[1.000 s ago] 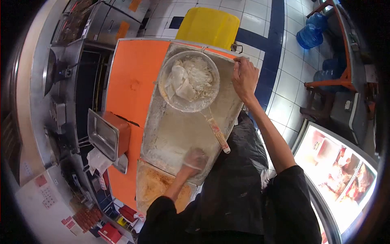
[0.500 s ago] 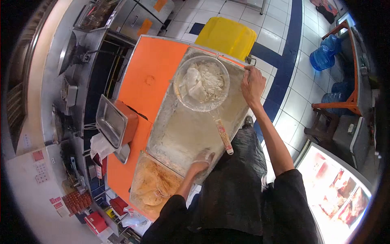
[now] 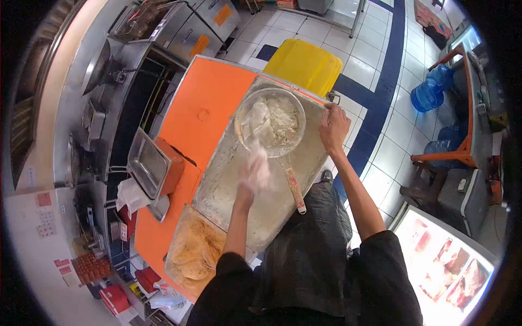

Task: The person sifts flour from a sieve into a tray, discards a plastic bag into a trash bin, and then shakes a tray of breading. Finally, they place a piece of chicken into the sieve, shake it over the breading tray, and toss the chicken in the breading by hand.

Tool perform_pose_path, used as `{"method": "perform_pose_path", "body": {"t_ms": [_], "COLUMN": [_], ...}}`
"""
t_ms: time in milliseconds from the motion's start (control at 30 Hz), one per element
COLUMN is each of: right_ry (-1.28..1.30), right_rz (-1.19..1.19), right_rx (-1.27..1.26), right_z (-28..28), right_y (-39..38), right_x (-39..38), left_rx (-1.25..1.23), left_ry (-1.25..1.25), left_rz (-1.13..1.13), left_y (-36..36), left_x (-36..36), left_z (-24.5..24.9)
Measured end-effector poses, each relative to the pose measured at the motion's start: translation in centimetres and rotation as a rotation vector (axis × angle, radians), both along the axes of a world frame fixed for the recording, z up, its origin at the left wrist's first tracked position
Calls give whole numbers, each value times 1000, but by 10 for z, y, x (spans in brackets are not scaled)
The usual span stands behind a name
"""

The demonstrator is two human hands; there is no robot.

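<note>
My left hand (image 3: 255,173), white with flour and smeared by motion, is over the metal tray (image 3: 223,190), just below the sieve; its fingers do not show clearly. A round sieve (image 3: 280,122) lies at the tray's far end, holding clumpy white flour and a pale, folded, flour-coated piece I cannot identify. Its patterned handle (image 3: 294,187) points toward me across the tray's right side. My right hand (image 3: 334,129) is closed on the tray's far right rim. A thin layer of flour covers the tray's bottom.
Left of the tray is an orange tabletop (image 3: 204,108) with a steel-lined container (image 3: 149,163). A bin of orange-brown crumbs (image 3: 198,247) adjoins the tray's near end. Beyond the table stands a yellow bin (image 3: 304,65). A lit display panel (image 3: 440,252) is at right.
My left hand has come up from the tray's near end toward the sieve. My right hand stays on the rim. The view has shifted slightly, and the sieve keeps its place.
</note>
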State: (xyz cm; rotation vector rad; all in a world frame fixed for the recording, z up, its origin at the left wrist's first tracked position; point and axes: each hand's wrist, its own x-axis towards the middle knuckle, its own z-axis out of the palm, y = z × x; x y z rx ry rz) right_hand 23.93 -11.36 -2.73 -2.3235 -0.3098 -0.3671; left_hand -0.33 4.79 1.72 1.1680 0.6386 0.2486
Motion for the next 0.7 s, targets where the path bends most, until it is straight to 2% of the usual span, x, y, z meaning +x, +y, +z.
{"method": "perform_pose_path", "body": {"t_ms": [67,100,167,200,233,267,300,367,400,433,467,500,567,633,700], "right_ry": [24,43,56,79,80,-61,-203,-136,-85,72,136,221,298,406,392], "right_rz": [1,-7,1,2,-19,-27,-30,148,433,698,942,997,1073,1104,1181], "right_rx": [-17,-31,-15,-3,-6,-7,-12,-26,144,70,98,15,-76,-190,-211], "right_z": [-1,0,-2,-2,3,8,17,47,65,86,104,111,113,97,85], "right_y": [0,0,2,0,-2,-2,0,1,-1,-1,5,14,29,42,53], "right_x": [-1,0,2,1,-1,-6,-13,-59,-92,-128,-156,-185,-210,-223,-227], "left_rx": [569,567,887,888,1035,1180,1173,734,725,289,-147,-325,-422,-421,-374], "left_ry": [164,163,48,37,57,77,70,157,167,19,-137,-188,-164,-103,-38], "left_rz": [-58,-54,-134,-150,-147,-143,-159,31,44,238,424,485,477,452,419], "left_y": [18,18,13,15,18,20,21,26,14,-5,-15,-14,-6,0,6], "left_x": [43,54,80,79,68,53,33,5,3,5,3,-2,-20,-41,-57], "left_z": [-25,-13,28,28,27,24,14,-10,0,21,32,30,14,-2,-15]}}
